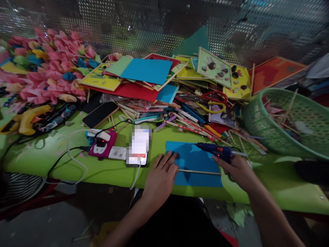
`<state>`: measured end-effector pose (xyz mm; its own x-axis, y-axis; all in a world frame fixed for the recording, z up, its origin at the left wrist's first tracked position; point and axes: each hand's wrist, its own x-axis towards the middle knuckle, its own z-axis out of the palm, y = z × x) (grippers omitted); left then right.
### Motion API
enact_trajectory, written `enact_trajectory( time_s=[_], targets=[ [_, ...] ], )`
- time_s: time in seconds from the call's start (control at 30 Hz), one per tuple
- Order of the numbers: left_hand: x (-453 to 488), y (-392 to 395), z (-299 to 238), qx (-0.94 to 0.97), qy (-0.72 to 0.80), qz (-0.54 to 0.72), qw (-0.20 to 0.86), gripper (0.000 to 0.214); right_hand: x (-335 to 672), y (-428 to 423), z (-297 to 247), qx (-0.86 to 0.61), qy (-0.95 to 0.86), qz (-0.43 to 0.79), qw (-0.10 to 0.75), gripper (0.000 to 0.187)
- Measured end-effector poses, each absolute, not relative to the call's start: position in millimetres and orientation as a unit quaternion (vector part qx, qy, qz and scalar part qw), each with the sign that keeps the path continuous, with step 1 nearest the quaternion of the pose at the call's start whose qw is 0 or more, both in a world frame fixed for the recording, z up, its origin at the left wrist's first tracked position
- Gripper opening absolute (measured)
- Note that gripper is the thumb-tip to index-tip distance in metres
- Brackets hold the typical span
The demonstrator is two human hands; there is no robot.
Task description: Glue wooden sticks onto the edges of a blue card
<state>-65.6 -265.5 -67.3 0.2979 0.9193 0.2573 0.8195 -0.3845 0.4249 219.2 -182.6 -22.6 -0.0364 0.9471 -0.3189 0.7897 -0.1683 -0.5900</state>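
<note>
A sheet of blue paper [197, 159] lies on the green table, with a thin wooden stick [199, 172] across its lower half. My left hand [163, 173] rests at the paper's left edge. Its fingers reach onto the sheet, and the stick's left end is held at its thumb, partly hidden. In my right hand [235, 168] is a dark blue glue gun [218, 151], its small red light glowing. The gun's nozzle points left over the paper's upper edge, above the stick. Whether the tip touches the paper, I cannot tell.
A lit phone [138, 145] charges beside a pink power adapter [102, 145] with cables. Framed coloured papers [146, 70], sticks and pens crowd the back. Pink paper flowers [51, 65] fill the left; a green basket [267, 120] stands right. Scissors [213, 106] lie behind.
</note>
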Motion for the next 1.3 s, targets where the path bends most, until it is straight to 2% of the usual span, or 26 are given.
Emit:
enact_trajectory(
  time_s=[0.23, 0.73, 0.93, 1.17, 1.3],
  targets=[
    [-66, -266, -69, 0.799, 0.543, 0.233, 0.113, 0.021, 215, -180, -25, -0.648, -0.674, 0.33, 0.128, 0.058],
    [-66, -265, -68, 0.798, 0.544, 0.233, 0.115, 0.021, 214, -180, -22, -0.653, -0.682, 0.306, 0.119, 0.059],
    [-66, -266, -69, 0.799, 0.544, 0.233, 0.107, 0.021, 223, -181, -24, -0.681, -0.655, 0.307, 0.108, 0.066],
    [-67, -266, -69, 0.801, 0.544, 0.227, 0.107, 0.023, 229, -185, -22, -0.695, -0.592, 0.37, 0.17, 0.064],
    [-67, -265, -69, 0.802, 0.543, 0.226, 0.104, 0.023, 230, -186, -24, -0.687, -0.596, 0.375, 0.177, 0.063]
  ],
)
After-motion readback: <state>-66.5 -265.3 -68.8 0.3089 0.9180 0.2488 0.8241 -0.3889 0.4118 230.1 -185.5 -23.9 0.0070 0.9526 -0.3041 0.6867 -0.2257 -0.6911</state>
